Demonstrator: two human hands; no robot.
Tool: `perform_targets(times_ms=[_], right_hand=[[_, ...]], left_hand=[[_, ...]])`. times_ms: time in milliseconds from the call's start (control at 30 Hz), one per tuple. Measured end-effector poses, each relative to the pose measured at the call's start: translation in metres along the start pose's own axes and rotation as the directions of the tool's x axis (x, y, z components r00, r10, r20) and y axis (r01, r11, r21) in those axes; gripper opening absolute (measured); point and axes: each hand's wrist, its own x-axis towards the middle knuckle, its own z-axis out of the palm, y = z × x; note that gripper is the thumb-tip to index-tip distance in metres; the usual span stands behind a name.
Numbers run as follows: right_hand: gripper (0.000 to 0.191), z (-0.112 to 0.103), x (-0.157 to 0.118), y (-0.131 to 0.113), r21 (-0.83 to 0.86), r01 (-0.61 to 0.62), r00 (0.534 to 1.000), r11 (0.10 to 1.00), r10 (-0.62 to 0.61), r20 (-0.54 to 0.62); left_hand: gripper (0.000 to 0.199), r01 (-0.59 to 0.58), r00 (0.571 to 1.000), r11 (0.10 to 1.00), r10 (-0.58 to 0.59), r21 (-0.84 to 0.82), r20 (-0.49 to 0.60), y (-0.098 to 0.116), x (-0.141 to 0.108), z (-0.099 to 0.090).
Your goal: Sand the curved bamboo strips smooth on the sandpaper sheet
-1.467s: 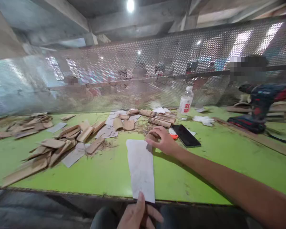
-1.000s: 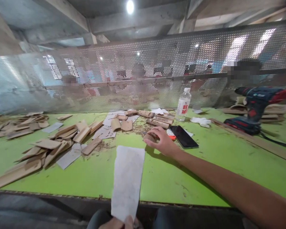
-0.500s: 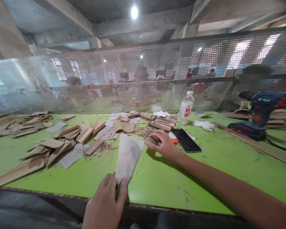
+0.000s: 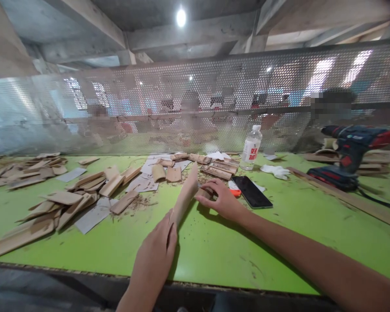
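Observation:
My left hand (image 4: 157,249) is closed on the lower end of a pale sheet (image 4: 186,193), which looks like folded paper. The sheet is tilted up off the green table (image 4: 214,255) and shows a narrow, curved side. To its right, my right hand (image 4: 219,197) curls its fingers and thumb round a small brown bamboo piece (image 4: 202,193) on the table. That piece is partly hidden by the fingers.
Bamboo strips (image 4: 65,197) are heaped at left, and short pieces (image 4: 217,169) lie ahead. Right of my right hand are a black phone (image 4: 251,191), bottle (image 4: 251,149), white glove (image 4: 275,171), long strip (image 4: 344,197) and drill (image 4: 352,149). A perforated screen (image 4: 169,117) stands behind.
My left hand has moved slightly right and turned the pale sheet from its broad face to a narrow side, bringing its top nearer my right hand. My right hand keeps its grip.

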Motion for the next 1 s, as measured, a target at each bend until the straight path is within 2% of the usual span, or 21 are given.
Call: perform_targets(times_ms=[100, 233, 400, 533, 700, 867, 1000], right_hand=[[0.041, 0.0, 0.0, 0.0, -0.003, -0.005, 1.0, 1.0, 0.005, 0.007], [0.04, -0.001, 0.0, -0.002, -0.005, -0.013, 0.999, 1.0, 0.013, 0.031], [0.041, -0.002, -0.001, -0.003, -0.006, -0.022, 0.999, 1.0, 0.022, 0.035], [0.043, -0.002, 0.0, -0.003, -0.007, -0.026, 0.999, 1.0, 0.026, 0.042], [0.042, -0.002, 0.0, -0.003, -0.007, -0.029, 0.999, 1.0, 0.029, 0.046], [0.04, -0.001, 0.0, -0.003, 0.002, -0.027, 0.998, 1.0, 0.027, 0.05], [0.044, 0.0, 0.0, -0.001, 0.01, -0.028, 0.998, 1.0, 0.027, 0.055]], left_hand=[[0.051, -0.026, 0.999, 1.0, 0.026, -0.017, -0.038, -0.002, -0.002, -0.001], [0.052, -0.006, 0.996, 1.0, 0.005, -0.02, -0.086, -0.004, -0.009, -0.01], [0.054, -0.031, 0.999, 0.999, 0.032, 0.032, -0.013, -0.011, -0.012, -0.014], [0.055, 0.023, 0.999, 0.999, -0.022, 0.036, -0.03, -0.013, -0.01, -0.013], [0.056, 0.035, 0.999, 0.998, -0.033, 0.054, -0.037, -0.013, -0.009, -0.012], [0.059, 0.046, 0.998, 0.996, -0.048, 0.081, 0.03, -0.015, -0.01, -0.011], [0.058, 0.064, 0.998, 0.996, -0.064, 0.065, -0.005, -0.016, -0.01, -0.01]])
